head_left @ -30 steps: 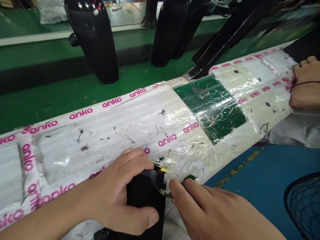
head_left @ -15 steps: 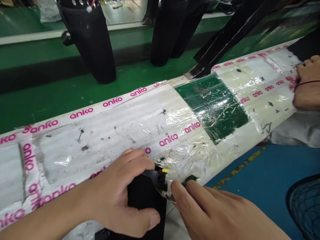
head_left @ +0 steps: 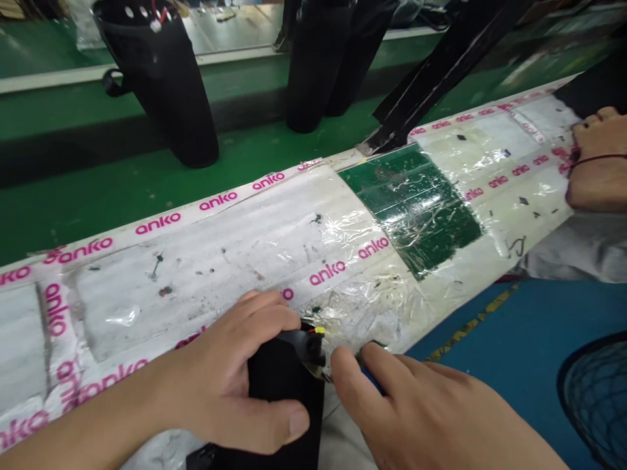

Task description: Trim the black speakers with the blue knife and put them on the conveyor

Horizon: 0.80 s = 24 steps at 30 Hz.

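Observation:
My left hand [head_left: 245,375] is wrapped over a black tube-like housing [head_left: 281,418] at the bench's near edge, fingers on its far side and thumb across its face. At the housing's upper end, a small yellow connector [head_left: 319,330] with a red wire pokes out beside a black curved lip [head_left: 309,349]. My right hand [head_left: 411,405] is closed around a tool with a blue handle [head_left: 373,380]. The tool's metal tip [head_left: 326,375] meets the rim of the housing; my fingers hide most of it, so its exact kind cannot be made out.
The bench top [head_left: 235,241] is covered in white sheeting and printed tape. Beyond it, black housings [head_left: 166,91] stand on a green surface, near a slanted black post [head_left: 441,72]. A co-worker's hand [head_left: 600,140] rests at the right. A mesh basket [head_left: 595,398] stands lower right.
My right hand has turned slightly, and the tool's blue handle now shows between its fingers. My left hand keeps its hold on the housing. The whole view has shifted a little.

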Available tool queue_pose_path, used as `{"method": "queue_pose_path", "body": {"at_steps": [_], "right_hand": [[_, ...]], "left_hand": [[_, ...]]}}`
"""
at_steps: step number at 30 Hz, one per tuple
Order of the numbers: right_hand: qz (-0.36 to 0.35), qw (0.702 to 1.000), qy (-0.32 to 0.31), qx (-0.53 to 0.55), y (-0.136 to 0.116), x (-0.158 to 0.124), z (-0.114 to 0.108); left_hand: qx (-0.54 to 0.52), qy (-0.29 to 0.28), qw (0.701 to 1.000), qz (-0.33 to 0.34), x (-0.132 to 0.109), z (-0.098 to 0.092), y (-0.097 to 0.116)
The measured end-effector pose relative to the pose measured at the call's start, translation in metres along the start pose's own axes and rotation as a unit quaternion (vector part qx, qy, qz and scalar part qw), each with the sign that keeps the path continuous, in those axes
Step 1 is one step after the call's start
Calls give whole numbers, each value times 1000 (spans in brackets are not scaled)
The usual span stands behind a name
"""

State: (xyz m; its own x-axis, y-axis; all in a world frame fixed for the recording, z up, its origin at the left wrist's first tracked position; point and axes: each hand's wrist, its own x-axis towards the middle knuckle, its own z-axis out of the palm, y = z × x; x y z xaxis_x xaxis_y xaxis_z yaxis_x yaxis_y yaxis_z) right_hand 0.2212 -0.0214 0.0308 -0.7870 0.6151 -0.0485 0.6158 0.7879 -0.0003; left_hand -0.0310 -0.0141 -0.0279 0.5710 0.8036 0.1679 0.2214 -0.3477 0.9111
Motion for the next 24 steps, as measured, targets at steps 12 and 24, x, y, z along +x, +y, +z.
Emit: {"method": "queue_pose_path", "body": {"at_steps": [12, 24], "right_hand": [[4, 993, 26, 114, 3, 0, 41], [113, 953, 105, 259, 23, -27, 4]], "left_hand": [[-8, -16, 1000, -11, 3, 1, 5], [88, 9, 996, -10, 2, 3, 16]]}}
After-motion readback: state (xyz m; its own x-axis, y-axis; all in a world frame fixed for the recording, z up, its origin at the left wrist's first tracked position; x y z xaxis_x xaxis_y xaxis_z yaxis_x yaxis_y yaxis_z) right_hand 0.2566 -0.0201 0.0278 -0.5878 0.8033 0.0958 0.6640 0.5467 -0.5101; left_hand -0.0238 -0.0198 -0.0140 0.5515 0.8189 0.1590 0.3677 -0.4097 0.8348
